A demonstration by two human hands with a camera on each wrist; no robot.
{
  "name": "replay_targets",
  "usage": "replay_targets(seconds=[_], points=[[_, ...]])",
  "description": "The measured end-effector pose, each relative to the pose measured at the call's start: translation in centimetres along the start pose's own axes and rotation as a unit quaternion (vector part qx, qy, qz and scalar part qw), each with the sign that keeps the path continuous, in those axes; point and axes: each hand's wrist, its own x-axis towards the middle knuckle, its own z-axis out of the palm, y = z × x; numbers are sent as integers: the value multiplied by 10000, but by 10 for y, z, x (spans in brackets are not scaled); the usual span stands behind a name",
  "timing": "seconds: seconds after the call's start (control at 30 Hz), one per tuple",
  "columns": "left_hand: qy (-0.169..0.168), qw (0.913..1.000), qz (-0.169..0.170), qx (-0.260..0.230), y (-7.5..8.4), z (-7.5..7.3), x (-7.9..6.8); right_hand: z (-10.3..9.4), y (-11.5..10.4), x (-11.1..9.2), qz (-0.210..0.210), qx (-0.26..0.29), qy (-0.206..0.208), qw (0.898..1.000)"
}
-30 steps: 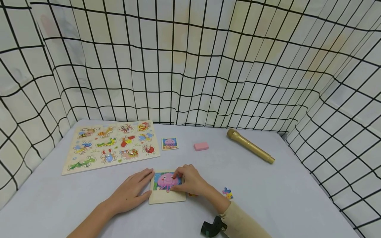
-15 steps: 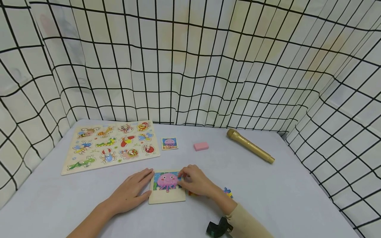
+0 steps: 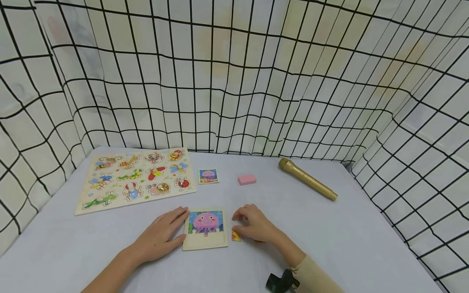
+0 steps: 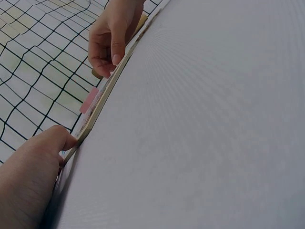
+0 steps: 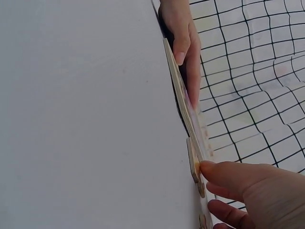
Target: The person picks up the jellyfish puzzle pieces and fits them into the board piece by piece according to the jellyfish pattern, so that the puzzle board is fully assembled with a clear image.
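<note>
My left hand (image 3: 161,235) lies along the left edge of a small wooden jigsaw board (image 3: 205,243). Its thumb and extended fingers touch that edge; the thumb also shows against it in the left wrist view. Pieces forming a smiling pink octopus (image 3: 206,221) fill the board's upper part, and its lower strip is bare wood. Right of the board, my right hand (image 3: 256,224) hovers low with thumb and bent fingers apart, holding nothing visible. A yellow-orange puzzle piece (image 3: 236,236) lies by its thumb, seen from the side as a flat piece (image 5: 192,160). Other loose pieces are partly hidden under the hand.
A large insect puzzle board (image 3: 137,179) lies at the back left. Beside it are a small octopus picture card (image 3: 208,176), a pink block (image 3: 247,180) and a gold microphone (image 3: 307,179). Black netting (image 3: 227,97) over white sheeting encloses the table's back and sides.
My right hand has let go of the octopus piece on the board and moved right, over the loose pieces. The left hand has stayed at the board's edge.
</note>
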Motion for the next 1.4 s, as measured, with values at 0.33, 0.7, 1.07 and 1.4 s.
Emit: replay_targets(seconds=[0.33, 0.7, 1.07, 1.4], points=[[-160, 9998, -121, -5, 1, -2, 0, -7, 7, -16, -76, -150, -36, 9999], [-161, 9998, -133, -31, 2, -3, 1, -8, 7, -24, 13, 106, -108, 9999], [-179, 9998, -115, -20, 4, -3, 1, -6, 4, -25, -32, 193, -105, 9998], [-260, 9995, -193, -50, 2, -3, 1, -5, 3, -25, -26, 163, -115, 9998]])
